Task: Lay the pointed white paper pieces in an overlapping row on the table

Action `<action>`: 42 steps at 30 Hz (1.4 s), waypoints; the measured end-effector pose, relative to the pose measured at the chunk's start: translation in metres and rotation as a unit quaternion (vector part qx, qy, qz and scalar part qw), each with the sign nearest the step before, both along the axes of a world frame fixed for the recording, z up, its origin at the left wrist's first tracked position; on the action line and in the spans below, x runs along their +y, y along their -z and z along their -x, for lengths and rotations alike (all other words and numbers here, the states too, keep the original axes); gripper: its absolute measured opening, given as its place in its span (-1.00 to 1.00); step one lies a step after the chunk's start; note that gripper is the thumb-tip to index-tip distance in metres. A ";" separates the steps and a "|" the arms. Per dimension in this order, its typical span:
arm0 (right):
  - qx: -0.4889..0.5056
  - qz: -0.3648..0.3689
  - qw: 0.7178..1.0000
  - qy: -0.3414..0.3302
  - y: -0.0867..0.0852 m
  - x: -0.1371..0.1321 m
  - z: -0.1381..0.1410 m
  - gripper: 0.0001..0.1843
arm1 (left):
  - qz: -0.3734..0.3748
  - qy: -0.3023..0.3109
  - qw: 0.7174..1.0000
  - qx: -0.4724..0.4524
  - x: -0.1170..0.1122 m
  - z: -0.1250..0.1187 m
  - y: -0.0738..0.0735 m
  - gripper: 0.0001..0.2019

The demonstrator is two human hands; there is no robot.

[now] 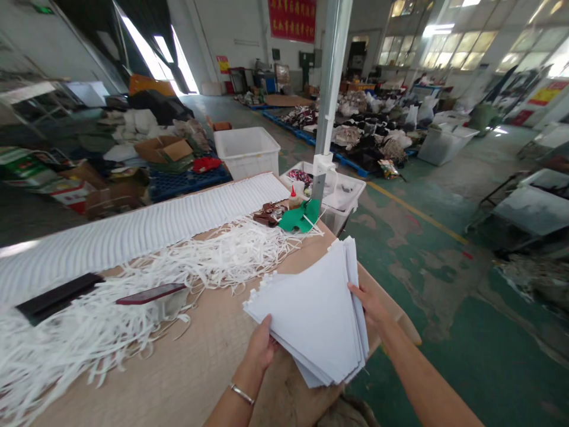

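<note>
Both hands hold a fanned stack of white paper sheets with notched corners, over the near right corner of a brown worktable. My left hand, with a bracelet at the wrist, grips the stack's lower left edge, thumb on top. My right hand grips its right edge, fingers curled round the sheets.
A heap of white paper strips covers the table's middle and left, beside a long row of overlapped white sheets. A dark phone, a black bar, green paper and a glue bottle lie there. A metal post and white bins stand beyond.
</note>
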State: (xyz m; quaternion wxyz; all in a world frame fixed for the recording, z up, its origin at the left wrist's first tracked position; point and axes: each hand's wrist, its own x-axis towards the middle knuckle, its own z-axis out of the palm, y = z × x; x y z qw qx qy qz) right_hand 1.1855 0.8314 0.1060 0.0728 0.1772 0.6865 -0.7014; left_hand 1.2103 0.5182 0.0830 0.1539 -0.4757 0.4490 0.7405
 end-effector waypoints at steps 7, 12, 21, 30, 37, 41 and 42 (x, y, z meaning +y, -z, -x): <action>-0.050 0.095 0.990 -0.087 -0.002 -0.026 -0.017 -0.23 | -0.002 0.029 1.000 0.003 0.000 0.000 0.000 -0.80; 0.078 -0.106 0.988 -0.080 -0.048 -0.075 -0.043 -0.28 | -0.009 0.049 0.997 0.052 -0.026 -0.016 -0.005 -0.77; 0.221 -0.262 0.814 -0.469 -0.176 -0.240 -0.148 -0.60 | 0.312 0.238 0.824 0.408 -0.244 -0.158 -0.107 -0.06; 0.182 -0.179 0.784 -0.566 -0.159 -0.428 -0.211 -0.31 | 0.320 0.254 0.859 0.309 -0.399 -0.351 -0.138 -0.44; 0.083 -0.185 0.864 -0.460 -0.046 -0.486 -0.282 -0.42 | 0.515 0.179 0.805 0.232 -0.438 -0.378 -0.090 -0.64; 0.143 -0.203 0.892 -0.377 0.000 -0.504 -0.311 -0.51 | 0.543 0.110 0.788 0.268 -0.441 -0.385 -0.069 -0.59; 0.163 -0.203 0.890 -0.374 0.007 -0.504 -0.311 -0.52 | 0.540 0.108 0.784 0.288 -0.444 -0.388 -0.064 -0.56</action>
